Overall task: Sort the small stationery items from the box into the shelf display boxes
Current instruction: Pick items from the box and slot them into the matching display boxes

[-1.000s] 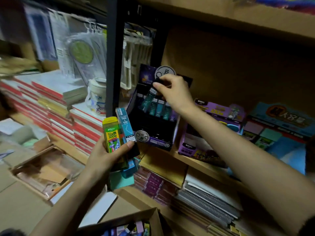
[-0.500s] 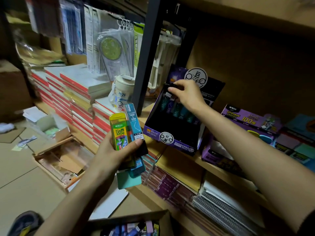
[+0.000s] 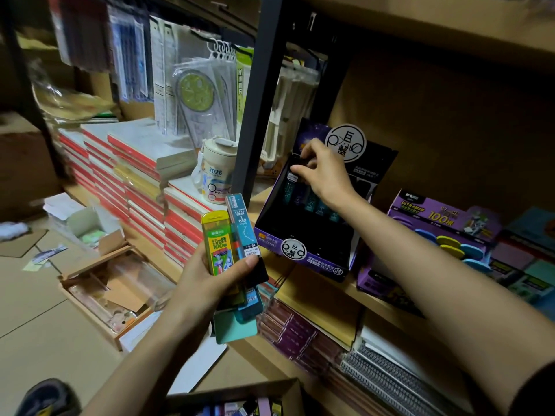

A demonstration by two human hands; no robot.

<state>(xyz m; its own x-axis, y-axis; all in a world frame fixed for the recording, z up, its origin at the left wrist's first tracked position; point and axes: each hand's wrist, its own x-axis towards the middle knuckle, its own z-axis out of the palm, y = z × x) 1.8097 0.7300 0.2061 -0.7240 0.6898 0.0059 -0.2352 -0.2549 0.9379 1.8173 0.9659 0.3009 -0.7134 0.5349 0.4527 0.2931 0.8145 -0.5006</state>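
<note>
Your left hand [image 3: 210, 283] is gripping a fanned bunch of small stationery packs, thumb pressing across the front: a yellow-green lead case [image 3: 216, 241] and a teal lead case [image 3: 240, 225] are standing upright on top, with more teal pieces sticking out below at 6 o'clock of the palm. Your right hand [image 3: 326, 172] is reaching into the black-and-purple display box [image 3: 312, 253] on the shelf [image 3: 372, 298], fingertips pinching a dark lead tube [image 3: 295, 165] at the box's back row, at 11 o'clock of the hand. A row of teal tubes [image 3: 312, 204] is sitting inside, just under the wrist. At 3 o'clock of that box, a purple display box [image 3: 435, 217] is standing beside it. The cardboard source box [image 3: 240, 397] is showing at the frame's 6 o'clock edge.
</note>
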